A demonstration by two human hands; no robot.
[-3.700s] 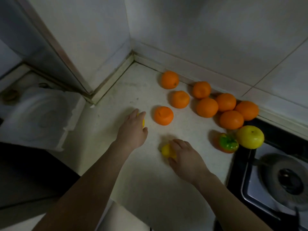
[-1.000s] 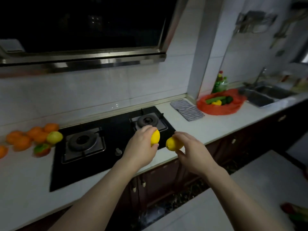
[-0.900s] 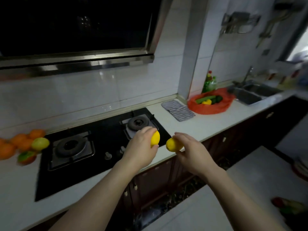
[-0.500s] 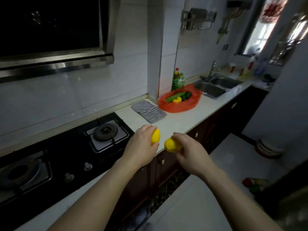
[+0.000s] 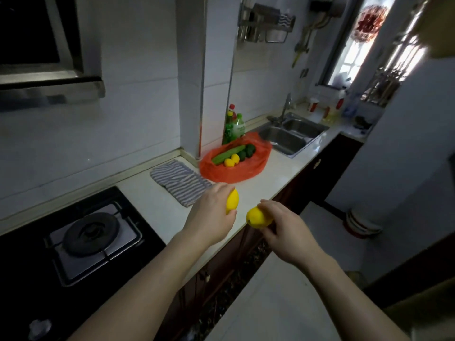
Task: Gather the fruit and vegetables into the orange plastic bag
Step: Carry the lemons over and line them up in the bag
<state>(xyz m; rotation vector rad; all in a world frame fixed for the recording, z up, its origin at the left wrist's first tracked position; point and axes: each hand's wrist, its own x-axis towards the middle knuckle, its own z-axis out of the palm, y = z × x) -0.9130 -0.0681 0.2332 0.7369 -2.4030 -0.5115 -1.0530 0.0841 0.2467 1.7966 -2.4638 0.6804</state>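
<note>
Both of my hands are closed around fruit: my left hand [image 5: 211, 219] wraps a yellow lemon [image 5: 232, 201] so that only its end shows past my fingers, and my right hand [image 5: 286, 232] pinches a second lemon [image 5: 257, 218] from above with thumb and fingertips. I hold them side by side in the air, apart from each other, over the front edge of the white countertop [image 5: 157, 207]. This counter runs along a white tiled wall in a narrow, dim kitchen, with a black gas hob [image 5: 81, 244] set into it at my left and a steel double sink [image 5: 291, 136] farther along at the right, under a bright window [image 5: 369, 45]. A dark range hood [image 5: 46, 77] hangs above the hob, and a metal rack [image 5: 266, 23] is fixed to the wall above the sink side. Between my hands and the bag lies a grey striped cloth [image 5: 179, 180], flat on the counter just beside the bag's near left edge. Green bottles [image 5: 234, 126] stand against the wall corner behind the bag. Ahead of my hands, the orange plastic bag [image 5: 236, 168] sits open on the counter beside the sink; its thin, crumpled rim is spread wide, and inside I see a long green cucumber [image 5: 227, 153], dark green vegetables [image 5: 247, 152] and two small yellow fruits [image 5: 232, 160].
</note>
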